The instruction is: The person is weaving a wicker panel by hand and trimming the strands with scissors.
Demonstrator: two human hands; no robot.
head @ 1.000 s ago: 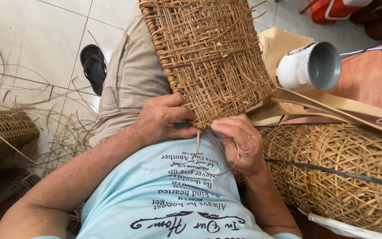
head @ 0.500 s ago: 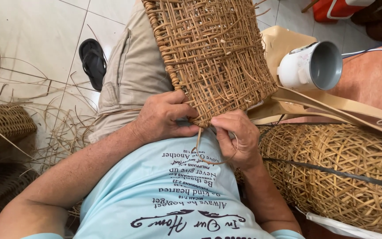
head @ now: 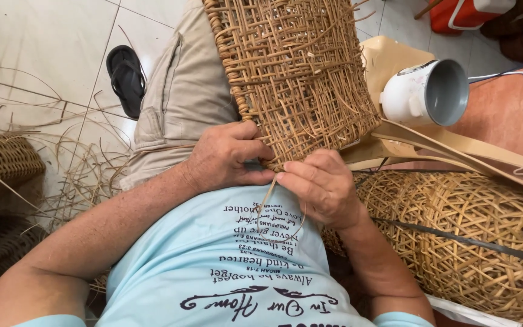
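Both hands grip woven rattan panel (head: 298, 72) edge; loose strand (head: 267, 197) dangles

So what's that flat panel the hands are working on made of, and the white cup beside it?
The woven panel looks like rattan or a similar split cane: thin tan strips interlaced in an open grid, matte and dry. The left hand and right hand pinch a loose strip at its edge. The white cup seems to be glazed ceramic or enamel: smooth, faintly glossy, grey inside; I can't tell which.
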